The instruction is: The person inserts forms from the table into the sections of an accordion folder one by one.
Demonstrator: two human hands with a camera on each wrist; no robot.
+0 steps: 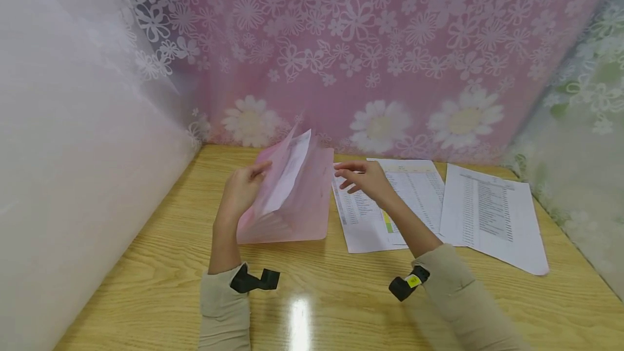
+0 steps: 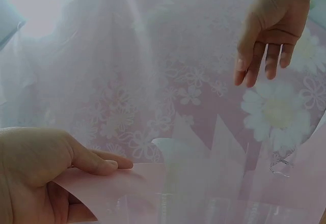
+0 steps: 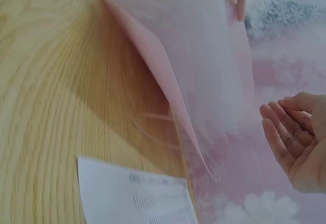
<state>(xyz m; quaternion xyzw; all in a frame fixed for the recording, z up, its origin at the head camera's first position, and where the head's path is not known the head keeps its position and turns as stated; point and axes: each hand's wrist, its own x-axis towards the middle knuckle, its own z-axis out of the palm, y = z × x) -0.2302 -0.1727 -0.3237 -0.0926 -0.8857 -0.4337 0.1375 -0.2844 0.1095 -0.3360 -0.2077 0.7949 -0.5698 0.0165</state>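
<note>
A pink folder (image 1: pixel 312 210) with clear inner sleeves stands partly opened on the table, its leaves fanned. My left hand (image 1: pixel 242 188) grips the folder's left cover, thumb on one side and fingers behind, as the left wrist view also shows. A printed white sheet (image 1: pixel 291 169) shows among the sleeves. To the right of the folder, my right hand (image 1: pixel 364 179) is held in the air over the printed papers, fingers loosely bent and apart, with nothing in it. In the right wrist view the right hand (image 3: pixel 300 140) is beside the folder's raised leaf (image 3: pixel 204 71).
Printed sheets lie on the wooden table (image 1: pixel 341 297) to the right: a left sheet (image 1: pixel 365 232), a middle sheet (image 1: pixel 414 188) overlapping it, and a right sheet (image 1: pixel 497 215). A pink flowered curtain (image 1: pixel 341 69) hangs behind, with pale sheeting (image 1: pixel 97 150) at the left.
</note>
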